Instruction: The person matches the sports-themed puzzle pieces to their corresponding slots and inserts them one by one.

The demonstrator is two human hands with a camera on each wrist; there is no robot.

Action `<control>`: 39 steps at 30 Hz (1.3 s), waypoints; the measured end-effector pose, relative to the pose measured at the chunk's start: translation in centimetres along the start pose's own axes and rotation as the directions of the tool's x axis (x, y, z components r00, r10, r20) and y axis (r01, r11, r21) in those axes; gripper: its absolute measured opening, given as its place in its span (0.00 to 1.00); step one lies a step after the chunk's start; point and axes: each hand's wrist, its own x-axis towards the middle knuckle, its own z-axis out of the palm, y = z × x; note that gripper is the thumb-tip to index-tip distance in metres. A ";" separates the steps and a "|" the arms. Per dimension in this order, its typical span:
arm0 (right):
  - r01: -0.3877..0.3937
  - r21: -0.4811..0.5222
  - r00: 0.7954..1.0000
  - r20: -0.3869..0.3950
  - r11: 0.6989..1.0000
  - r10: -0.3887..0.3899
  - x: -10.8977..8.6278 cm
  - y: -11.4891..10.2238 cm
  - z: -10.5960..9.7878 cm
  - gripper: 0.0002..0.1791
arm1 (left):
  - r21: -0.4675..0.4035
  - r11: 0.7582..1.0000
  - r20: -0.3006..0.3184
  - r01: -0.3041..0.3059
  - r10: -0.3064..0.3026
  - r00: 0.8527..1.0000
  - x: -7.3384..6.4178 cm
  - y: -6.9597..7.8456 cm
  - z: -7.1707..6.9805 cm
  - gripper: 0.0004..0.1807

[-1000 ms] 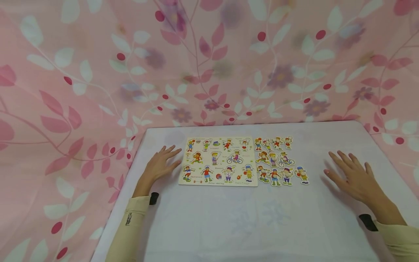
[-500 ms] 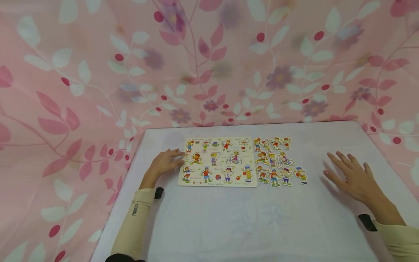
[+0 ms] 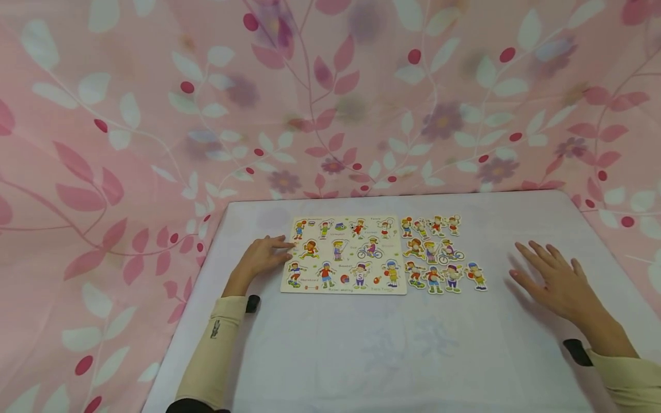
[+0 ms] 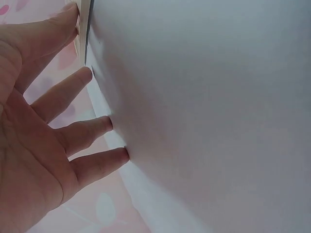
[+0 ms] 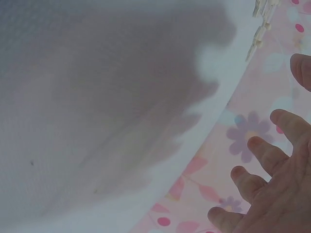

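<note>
A pale puzzle board (image 3: 316, 271) printed with children playing sports lies flat on the white table. At its left edge rests my left hand (image 3: 260, 256), its fingertips touching the rim. The left wrist view shows the thumb and forefinger at the board's edge (image 4: 83, 34), the other fingers spread and fairly straight. Rows of cut-out figure pieces (image 3: 432, 252) lie right of the board, among them a cyclist piece (image 3: 450, 252). Farther right my right hand (image 3: 558, 287) is spread above the table, holding nothing and apart from the pieces.
The white-covered table (image 3: 330, 355) ends at the back against a pink floral curtain (image 3: 330, 103). The curtain also hangs on the left and right sides. A lone ball-player piece (image 3: 476, 277) lies at the right end of the front row.
My left hand has moved right onto the board's left edge, its spread fingers drawing closer together. The right hand stays almost where it was; board and pieces have not visibly moved.
</note>
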 end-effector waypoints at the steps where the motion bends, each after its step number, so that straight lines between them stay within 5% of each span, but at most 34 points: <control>1: 0.002 -0.002 1.000 -0.001 1.000 -0.002 0.0 -0.1 0.0 0.44 | 0.001 1.000 0.001 0.008 -0.008 1.000 0.0 0.0 0.0 0.20; 15: 0.052 0.012 0.996 -0.068 0.999 -0.051 1.1 -1.0 -0.3 0.40 | 0.023 1.000 -0.019 0.016 -0.015 1.000 0.0 0.1 0.0 0.19; 28: 0.173 0.046 0.977 -0.137 0.984 -0.165 5.0 -4.1 0.1 0.36 | 0.030 0.999 -0.004 0.029 -0.029 1.000 0.2 0.2 -0.1 0.19; 39: 0.160 0.067 0.986 -0.056 0.985 -0.156 8.1 -6.6 0.7 0.36 | 0.007 0.997 0.007 0.072 -0.072 0.997 0.2 0.4 -0.2 0.19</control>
